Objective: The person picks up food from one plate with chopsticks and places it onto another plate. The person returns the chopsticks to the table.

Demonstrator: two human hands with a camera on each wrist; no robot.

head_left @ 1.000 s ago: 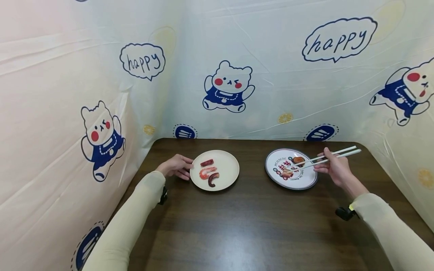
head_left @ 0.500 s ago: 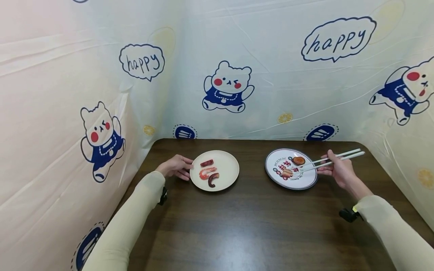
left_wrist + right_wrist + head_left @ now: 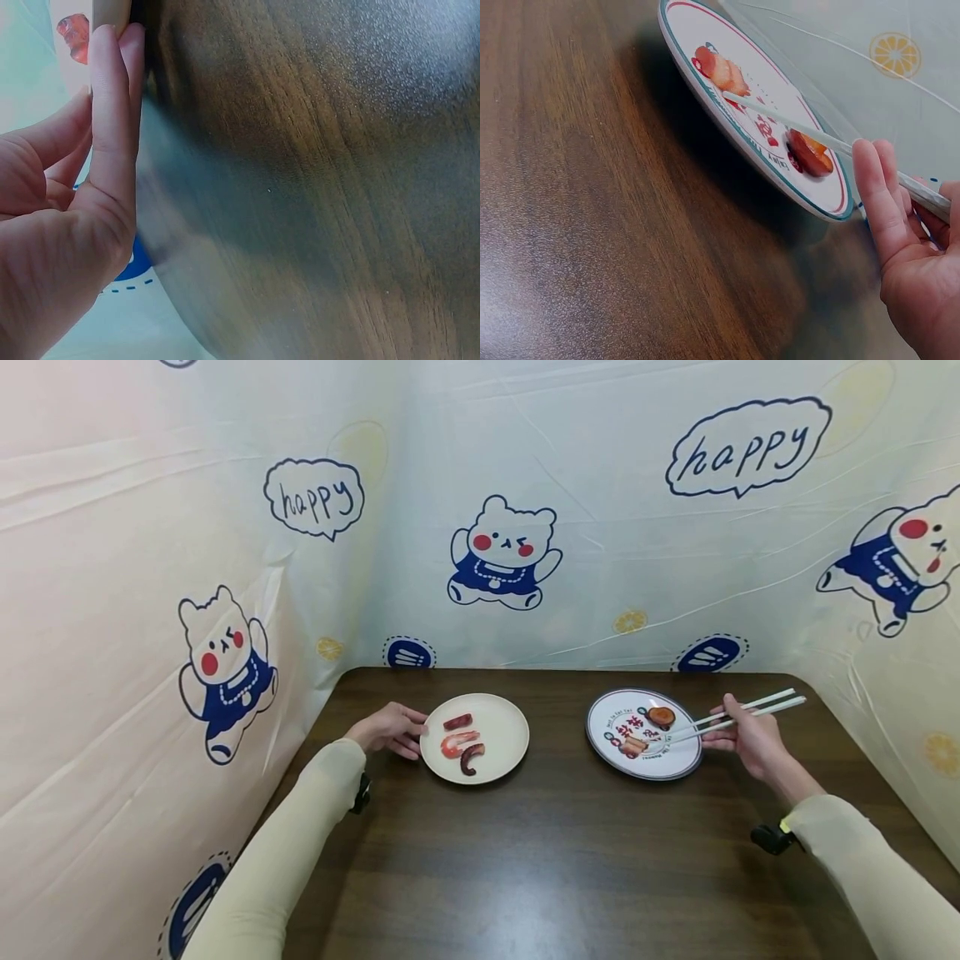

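the person's left hand (image 3: 390, 728) was at the near-left rim of a cream plate (image 3: 498, 718), its fingers nearly straight, their ends touching the rim. three pieces of food lay on that plate: a dark red block (image 3: 458, 721), a curved orange shrimp (image 3: 456, 743) below it, and a dark curled piece (image 3: 469, 757) lowest. the right hand (image 3: 753, 739) held a pair of pale chopsticks (image 3: 795, 123) between bent fingers and thumb, two of its fingers reaching out fairly straight. the chopsticks slanted over a white patterned plate (image 3: 682, 764), their tips just beside a pink-orange piece (image 3: 633, 746); whether they touched it could not be told. a round brown piece (image 3: 661, 717) sat farther back on the same plate. both plates stood well apart on the dark wooden table (image 3: 540, 835), before a printed cloth (image 3: 600, 460).
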